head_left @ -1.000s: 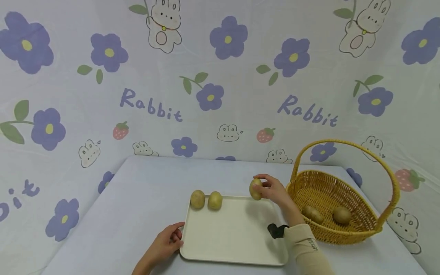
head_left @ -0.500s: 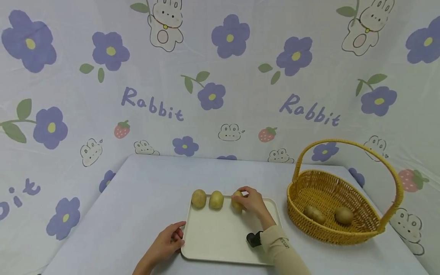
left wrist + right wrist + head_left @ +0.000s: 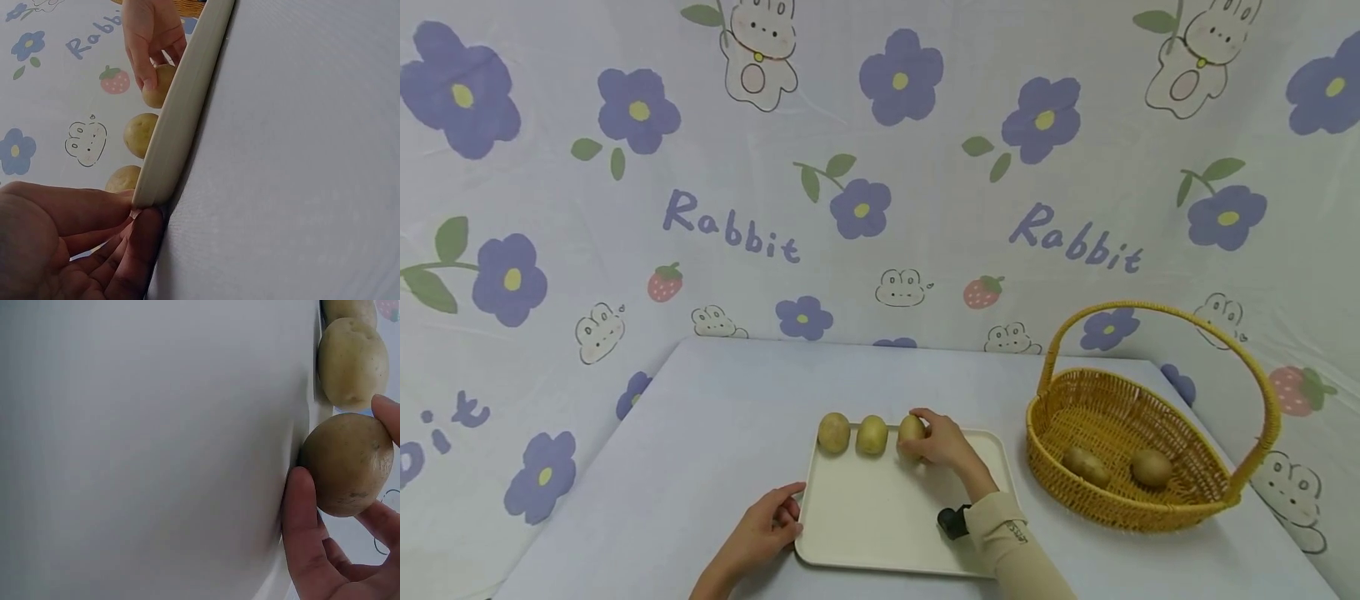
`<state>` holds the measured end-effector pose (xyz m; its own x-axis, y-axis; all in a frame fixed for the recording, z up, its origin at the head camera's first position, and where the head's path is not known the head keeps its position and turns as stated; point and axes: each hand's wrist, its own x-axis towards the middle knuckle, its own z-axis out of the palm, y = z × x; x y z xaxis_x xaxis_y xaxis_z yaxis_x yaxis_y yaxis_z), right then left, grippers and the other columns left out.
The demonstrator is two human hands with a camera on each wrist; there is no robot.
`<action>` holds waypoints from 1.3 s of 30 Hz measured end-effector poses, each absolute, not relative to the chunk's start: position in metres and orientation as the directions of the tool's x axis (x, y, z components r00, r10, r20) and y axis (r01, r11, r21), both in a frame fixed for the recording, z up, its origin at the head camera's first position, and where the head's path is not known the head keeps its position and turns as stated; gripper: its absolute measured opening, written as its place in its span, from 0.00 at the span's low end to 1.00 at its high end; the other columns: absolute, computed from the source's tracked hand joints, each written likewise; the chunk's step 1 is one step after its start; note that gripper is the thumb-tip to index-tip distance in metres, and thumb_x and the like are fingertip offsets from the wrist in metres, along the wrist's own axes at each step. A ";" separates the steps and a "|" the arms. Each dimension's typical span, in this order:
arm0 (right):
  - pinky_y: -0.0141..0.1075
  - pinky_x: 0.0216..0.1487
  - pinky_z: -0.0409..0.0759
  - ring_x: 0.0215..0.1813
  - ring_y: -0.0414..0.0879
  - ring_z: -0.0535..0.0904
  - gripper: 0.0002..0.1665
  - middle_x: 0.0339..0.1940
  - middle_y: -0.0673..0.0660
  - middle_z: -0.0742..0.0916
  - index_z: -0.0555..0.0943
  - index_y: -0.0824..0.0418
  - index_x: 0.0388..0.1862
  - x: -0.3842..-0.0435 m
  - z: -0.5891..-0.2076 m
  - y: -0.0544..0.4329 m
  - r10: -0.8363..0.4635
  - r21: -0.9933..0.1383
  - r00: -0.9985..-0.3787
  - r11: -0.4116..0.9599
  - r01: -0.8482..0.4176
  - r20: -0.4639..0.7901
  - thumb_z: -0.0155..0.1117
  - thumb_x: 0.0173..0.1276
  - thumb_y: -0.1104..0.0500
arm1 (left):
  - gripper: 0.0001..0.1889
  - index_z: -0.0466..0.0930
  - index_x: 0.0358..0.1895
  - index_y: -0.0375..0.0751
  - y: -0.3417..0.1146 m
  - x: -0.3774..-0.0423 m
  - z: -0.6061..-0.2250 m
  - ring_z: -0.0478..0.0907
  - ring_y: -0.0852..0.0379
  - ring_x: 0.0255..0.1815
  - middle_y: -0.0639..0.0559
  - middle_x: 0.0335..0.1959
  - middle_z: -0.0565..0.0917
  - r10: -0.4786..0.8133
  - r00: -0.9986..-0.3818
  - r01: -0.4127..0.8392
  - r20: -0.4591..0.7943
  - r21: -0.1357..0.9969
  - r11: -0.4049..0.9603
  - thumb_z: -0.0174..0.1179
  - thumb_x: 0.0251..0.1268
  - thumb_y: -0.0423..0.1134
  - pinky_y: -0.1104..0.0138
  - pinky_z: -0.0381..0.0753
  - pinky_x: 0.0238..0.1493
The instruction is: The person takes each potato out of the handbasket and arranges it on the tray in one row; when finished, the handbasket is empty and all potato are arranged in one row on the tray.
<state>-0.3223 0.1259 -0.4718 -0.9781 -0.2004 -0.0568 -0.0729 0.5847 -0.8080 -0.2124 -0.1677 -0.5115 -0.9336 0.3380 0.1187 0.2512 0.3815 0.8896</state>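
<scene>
My right hand point(image 3: 946, 443) holds a potato point(image 3: 347, 464) between thumb and fingers at the far rim of a cream tray point(image 3: 880, 533). In the right wrist view the potato sits against the tray surface. To its left on the tray, one potato point(image 3: 872, 436) stands close by and another potato point(image 3: 833, 433) is at the far left corner. My left hand point(image 3: 760, 533) pinches the tray's left edge, thumb point(image 3: 94, 209) on one side of the rim and a finger on the other. The palm side of the right hand is partly hidden in the head view.
A wicker basket point(image 3: 1150, 512) with a tall handle stands right of the tray. Inside it lie an oblong potato point(image 3: 1086, 466) and a rounder potato point(image 3: 1152, 469). A white cloth point(image 3: 700, 433) covers the table, and a patterned curtain hangs behind it.
My right hand has carried the potato left and down from above the tray's far right side to the spot beside the two others. The left hand has stayed at the tray's edge.
</scene>
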 end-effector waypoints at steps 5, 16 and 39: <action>0.38 0.32 0.75 0.35 0.49 0.73 0.35 0.36 0.61 0.79 0.74 0.63 0.58 -0.321 -0.474 0.126 -0.165 -0.724 -0.986 0.677 -0.136 0.031 0.72 0.48 0.58 | 0.28 0.64 0.61 0.21 -0.168 -0.213 -0.511 0.71 0.66 0.29 0.44 0.36 0.72 0.337 -0.934 0.249 0.115 0.888 0.387 0.57 0.54 0.23 0.71 0.78 0.27; 0.39 0.35 0.70 0.38 0.50 0.68 0.44 0.38 0.62 0.74 0.71 0.61 0.62 -0.320 -0.475 0.128 -0.221 -0.701 -0.975 0.694 -0.164 0.009 0.77 0.43 0.57 | 0.28 0.63 0.60 0.20 -0.167 -0.211 -0.512 0.71 0.66 0.28 0.44 0.36 0.73 0.340 -0.932 0.254 0.128 0.899 0.358 0.57 0.54 0.22 0.71 0.78 0.26; 0.41 0.38 0.71 0.40 0.50 0.69 0.48 0.39 0.62 0.74 0.69 0.62 0.64 -0.320 -0.477 0.132 -0.244 -0.704 -0.970 0.686 -0.181 0.012 0.77 0.42 0.58 | 0.28 0.63 0.61 0.20 -0.166 -0.210 -0.511 0.71 0.65 0.29 0.43 0.36 0.72 0.333 -0.936 0.232 0.110 0.906 0.354 0.56 0.54 0.22 0.71 0.78 0.26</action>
